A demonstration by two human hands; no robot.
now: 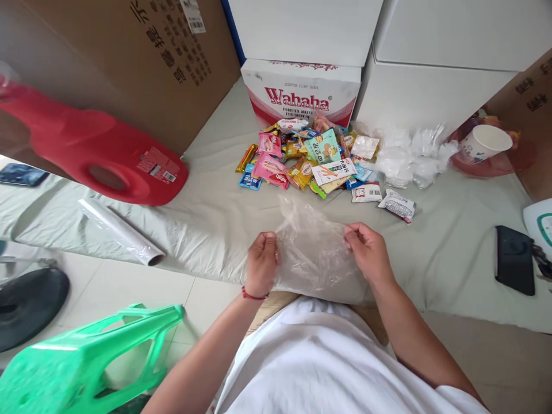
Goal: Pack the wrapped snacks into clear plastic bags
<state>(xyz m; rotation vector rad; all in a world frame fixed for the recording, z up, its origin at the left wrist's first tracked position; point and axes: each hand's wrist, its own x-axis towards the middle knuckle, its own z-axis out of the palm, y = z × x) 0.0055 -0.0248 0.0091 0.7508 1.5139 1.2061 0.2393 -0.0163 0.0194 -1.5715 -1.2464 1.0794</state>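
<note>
A clear plastic bag (317, 261) is held spread just above the front edge of a pale cloth (207, 230), close to a white shirt (310, 356). Its left side is pinched between the thumb and curled fingers of the left hand (262, 261); its right upper corner is gripped the same way by the right hand (368, 250). Both hands are closed on the thin film, through which the cloth is seen.

Beyond the bag, a heap of wrapped snacks (297, 155) is piled on the cloth, each sealed in its own pink, yellow, blue, green or white packet. The heap is backed by a Wahaha carton (302, 95), whose contents are hidden by its walls. To the right of the snacks, crumpled white plastic bags (407, 158) are bunched together; whether anything is held in them cannot be told. Beside these, a paper cup (487, 144) is set in a translucent red bowl (470, 167).

Farther out, a black wallet-like item (514, 259) is laid at the right. At the left are placed a large red jug (107, 155), its fill level concealed, and a wrapped roll (123, 233). Below, a green stool (86, 351) is seen on the tiled floor (172, 287).
</note>
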